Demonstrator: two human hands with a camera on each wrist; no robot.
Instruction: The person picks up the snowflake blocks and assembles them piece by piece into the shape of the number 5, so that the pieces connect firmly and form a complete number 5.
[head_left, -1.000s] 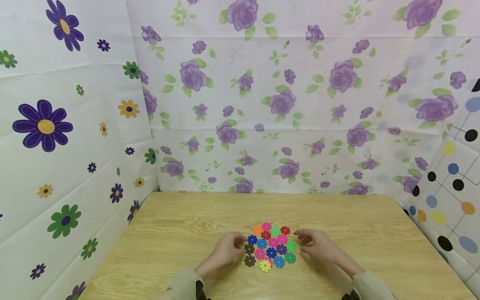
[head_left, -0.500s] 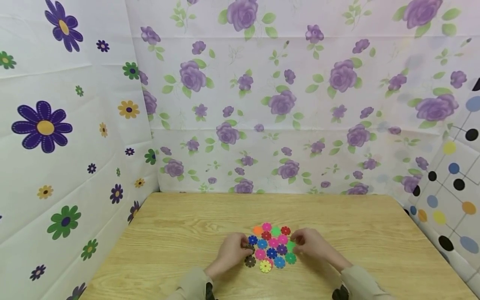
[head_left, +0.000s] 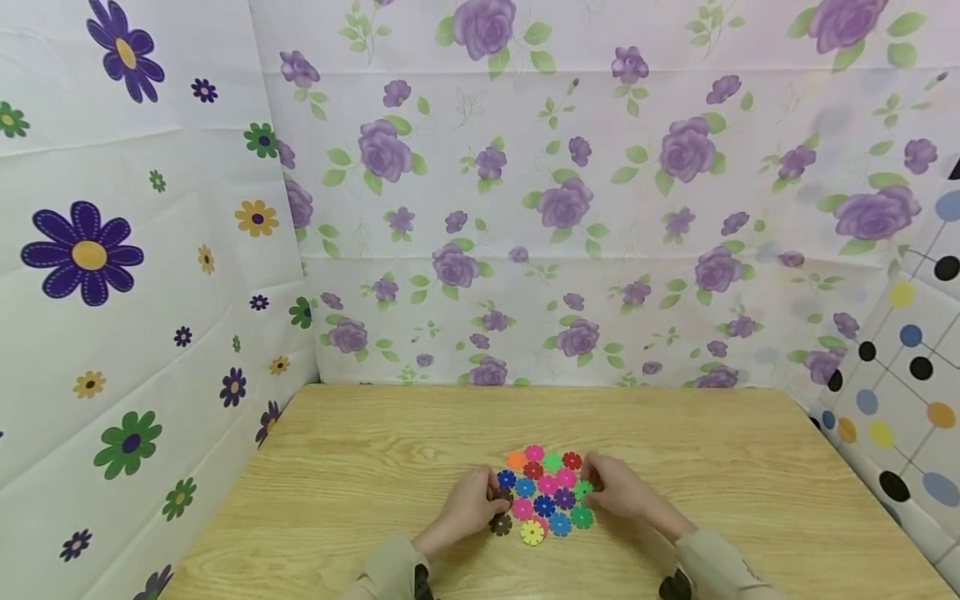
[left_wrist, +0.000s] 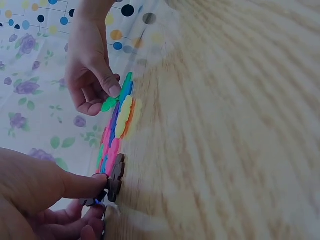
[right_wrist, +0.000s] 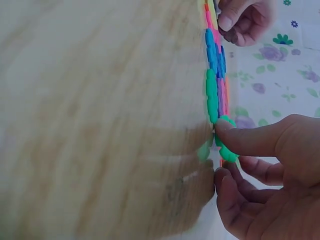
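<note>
Flat, notched, flower-shaped plastic discs in many colours lie in a cluster on the wooden table (head_left: pixel 390 433). At the cluster's left edge my left hand (head_left: pixel 467 505) pinches a dark brown disc (left_wrist: pixel 102 181) between thumb and fingers, which partly hide it. A second dark brown disc (head_left: pixel 502 524) lies just in front of that one. On the opposite edge, my right hand (head_left: pixel 619 488) pinches a light green disc (right_wrist: pixel 228 145), tilted up a little. A darker green disc (right_wrist: pixel 212 95) lies flat beside it.
Between the hands are a yellow disc (head_left: pixel 532 532), a purple disc (head_left: pixel 565 498), an orange disc (head_left: pixel 516 459) and several pink, blue and red ones. Patterned cloth (head_left: pixel 480 200) hangs behind the table and along both sides.
Both hands have moved inward to the cluster's edges. The left has taken hold of a dark brown disc, the right of a light green disc.
</note>
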